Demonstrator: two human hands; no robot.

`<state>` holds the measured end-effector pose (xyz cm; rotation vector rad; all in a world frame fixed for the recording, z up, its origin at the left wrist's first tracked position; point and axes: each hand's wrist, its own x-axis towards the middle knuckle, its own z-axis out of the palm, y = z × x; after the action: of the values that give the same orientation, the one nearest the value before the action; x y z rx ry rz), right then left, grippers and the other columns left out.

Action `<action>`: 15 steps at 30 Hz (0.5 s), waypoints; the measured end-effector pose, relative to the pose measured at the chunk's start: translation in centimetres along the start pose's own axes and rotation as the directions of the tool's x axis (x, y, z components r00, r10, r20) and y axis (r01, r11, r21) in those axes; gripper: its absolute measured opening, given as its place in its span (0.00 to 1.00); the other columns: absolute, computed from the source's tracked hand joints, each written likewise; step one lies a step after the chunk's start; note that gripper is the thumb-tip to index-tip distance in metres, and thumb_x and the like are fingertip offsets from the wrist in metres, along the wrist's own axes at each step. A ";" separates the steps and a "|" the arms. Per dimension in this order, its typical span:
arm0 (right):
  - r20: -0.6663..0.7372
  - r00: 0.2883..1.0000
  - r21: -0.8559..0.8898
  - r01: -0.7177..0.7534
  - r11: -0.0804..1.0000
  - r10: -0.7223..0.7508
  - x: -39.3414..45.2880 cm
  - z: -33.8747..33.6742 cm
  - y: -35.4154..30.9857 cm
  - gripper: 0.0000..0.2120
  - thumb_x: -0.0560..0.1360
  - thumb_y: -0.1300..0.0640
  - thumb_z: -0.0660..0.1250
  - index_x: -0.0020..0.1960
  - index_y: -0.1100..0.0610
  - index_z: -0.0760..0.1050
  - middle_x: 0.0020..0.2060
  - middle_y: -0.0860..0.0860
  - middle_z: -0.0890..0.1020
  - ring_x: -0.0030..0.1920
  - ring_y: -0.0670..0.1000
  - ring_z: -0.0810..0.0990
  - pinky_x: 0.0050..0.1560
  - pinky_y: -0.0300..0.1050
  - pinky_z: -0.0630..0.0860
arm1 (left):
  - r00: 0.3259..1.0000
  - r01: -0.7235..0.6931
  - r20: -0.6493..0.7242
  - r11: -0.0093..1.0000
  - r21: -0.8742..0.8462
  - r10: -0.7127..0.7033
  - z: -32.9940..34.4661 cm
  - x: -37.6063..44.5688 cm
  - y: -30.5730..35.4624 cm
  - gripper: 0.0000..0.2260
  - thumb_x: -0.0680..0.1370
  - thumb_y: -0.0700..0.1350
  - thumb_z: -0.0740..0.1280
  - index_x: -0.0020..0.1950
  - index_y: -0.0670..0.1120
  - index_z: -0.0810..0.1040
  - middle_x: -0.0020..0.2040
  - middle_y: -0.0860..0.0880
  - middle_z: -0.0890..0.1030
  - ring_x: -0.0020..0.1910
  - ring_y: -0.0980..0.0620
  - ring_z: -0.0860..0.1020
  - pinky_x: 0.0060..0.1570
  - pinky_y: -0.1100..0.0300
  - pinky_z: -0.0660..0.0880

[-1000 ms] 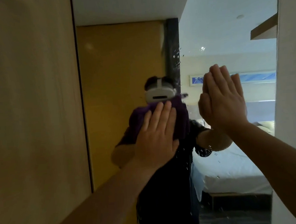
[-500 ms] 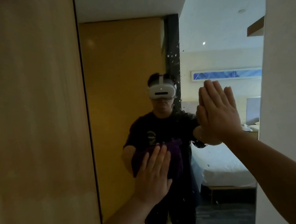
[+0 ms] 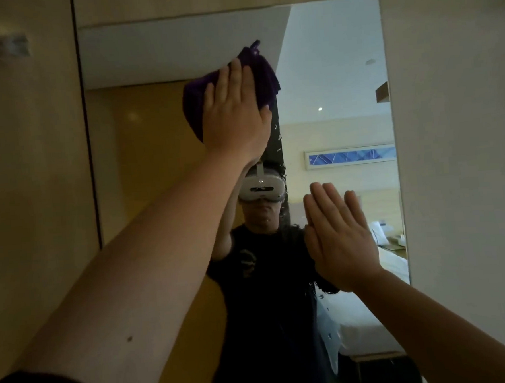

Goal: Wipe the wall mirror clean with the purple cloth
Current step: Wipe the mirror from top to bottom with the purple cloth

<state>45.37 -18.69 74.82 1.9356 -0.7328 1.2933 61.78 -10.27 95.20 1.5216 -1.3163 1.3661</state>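
The purple cloth [image 3: 259, 68] is pressed flat against the wall mirror [image 3: 332, 66] near twelve o'clock under the left hand [image 3: 235, 114], fingers spread; the right hand [image 3: 339, 239], open-palmed, is laid on the glass at four o'clock.

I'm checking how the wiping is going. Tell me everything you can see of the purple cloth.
The purple cloth is dark, soft-looking and bunched rather than spread flat. The left hand presses it with open palm against the mirror, near the top. One corner pokes up above the fingers; folds show at both sides of the hand.
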 end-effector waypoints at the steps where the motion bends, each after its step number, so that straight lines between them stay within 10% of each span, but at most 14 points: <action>1: -0.015 1.000 0.025 0.004 1.000 -0.004 0.0 0.0 0.1 0.26 0.84 0.50 0.50 0.79 0.57 0.54 0.79 0.56 0.56 0.80 0.56 0.49 0.79 0.61 0.48 | 0.998 -0.057 -0.001 0.998 0.016 0.057 0.5 -1.0 0.3 0.29 0.81 0.56 0.49 0.80 0.44 0.54 0.80 0.44 0.54 0.79 0.46 0.51 0.76 0.47 0.48; 8: -0.193 0.967 0.182 -0.131 0.975 0.166 -0.5 -0.4 2.2 0.25 0.85 0.51 0.46 0.77 0.63 0.60 0.77 0.60 0.62 0.79 0.60 0.54 0.79 0.59 0.47 | 0.965 -0.260 0.035 0.965 -0.038 0.261 3.7 -14.2 3.4 0.31 0.79 0.56 0.59 0.78 0.42 0.57 0.78 0.42 0.59 0.78 0.43 0.54 0.76 0.45 0.52; 15: -0.042 0.988 -0.016 -0.152 0.988 0.152 -3.1 -0.3 3.3 0.29 0.84 0.47 0.46 0.80 0.61 0.50 0.80 0.59 0.53 0.80 0.59 0.47 0.79 0.61 0.44 | 0.940 -0.311 0.148 0.950 -0.007 0.309 6.7 -30.2 6.2 0.32 0.79 0.55 0.56 0.79 0.42 0.53 0.78 0.42 0.58 0.78 0.42 0.55 0.76 0.45 0.51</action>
<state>41.61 -20.19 72.82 1.8618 -0.8833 1.4076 59.70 -11.15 63.75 1.4951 -1.6994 1.4798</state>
